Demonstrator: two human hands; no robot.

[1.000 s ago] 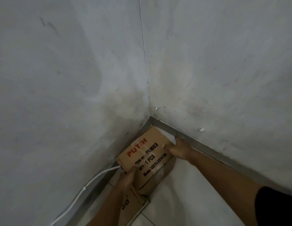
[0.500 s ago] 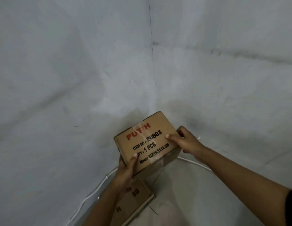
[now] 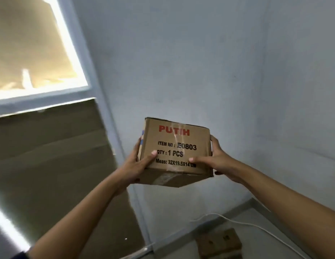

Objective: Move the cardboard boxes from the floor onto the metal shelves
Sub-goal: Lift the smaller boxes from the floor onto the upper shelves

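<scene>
Both hands grip one cardboard box [image 3: 177, 150] in the air before the grey wall [image 3: 219, 71]: I see my left hand [image 3: 136, 165] clasping its left side, thumb on the printed face, and my right hand [image 3: 217, 161] clasping the right side. A second box [image 3: 219, 243] lies on the floor [image 3: 256, 236] below, beside a white cable [image 3: 247, 224].

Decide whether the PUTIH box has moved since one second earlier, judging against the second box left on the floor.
Yes. The PUTIH box, gripped by the left hand and right hand, has risen: it then sat low beside the floor box, and now it is well above it.
</scene>
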